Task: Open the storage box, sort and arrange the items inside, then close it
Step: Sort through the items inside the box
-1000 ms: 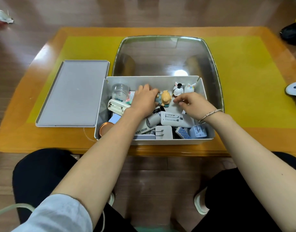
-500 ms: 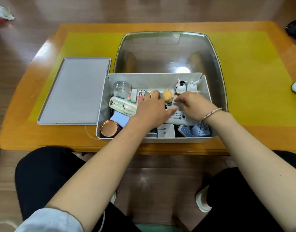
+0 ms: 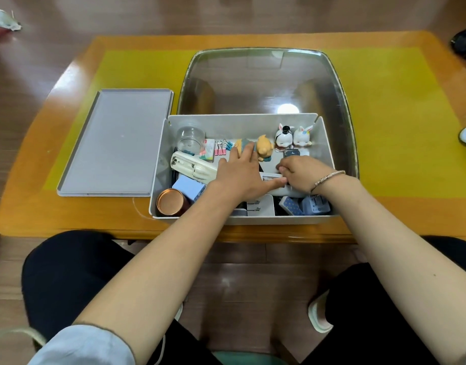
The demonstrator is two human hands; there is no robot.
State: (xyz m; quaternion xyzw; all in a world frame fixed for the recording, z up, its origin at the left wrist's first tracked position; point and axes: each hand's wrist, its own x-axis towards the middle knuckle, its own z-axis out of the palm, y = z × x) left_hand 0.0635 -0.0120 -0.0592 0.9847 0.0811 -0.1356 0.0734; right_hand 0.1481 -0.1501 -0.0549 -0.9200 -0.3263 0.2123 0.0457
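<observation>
Since a second before, your left hand (image 3: 239, 175) had slid from the box's far middle toward its centre, and it lay flat with fingers straight, fingertips touching the orange bear-like figurine (image 3: 263, 151) lying on its side, thumb stretched along the white oblong printed carton (image 3: 272, 177). Your right hand (image 3: 303, 172) had barely shifted; its fingers were curled down onto that same carton, pinching its edge. The open white plastic storage box (image 3: 242, 219) sat at the near edge of the table, holding a clear round jar (image 3: 189, 138), a cream stapler (image 3: 192, 167), a copper-coloured tin (image 3: 170, 202), a pale blue notepad (image 3: 187, 187), pink binder clips (image 3: 221, 150) and two white rabbit figurines (image 3: 292, 138) upright in the far right corner. Its flat grey lid (image 3: 116, 143) lay just beside it on the left. Behind it stood a large clear plastic tub (image 3: 266, 80). All rested on a yellow mat (image 3: 397, 122) over an orange wooden table (image 3: 68, 217), above a brown wood floor (image 3: 174, 14).
</observation>
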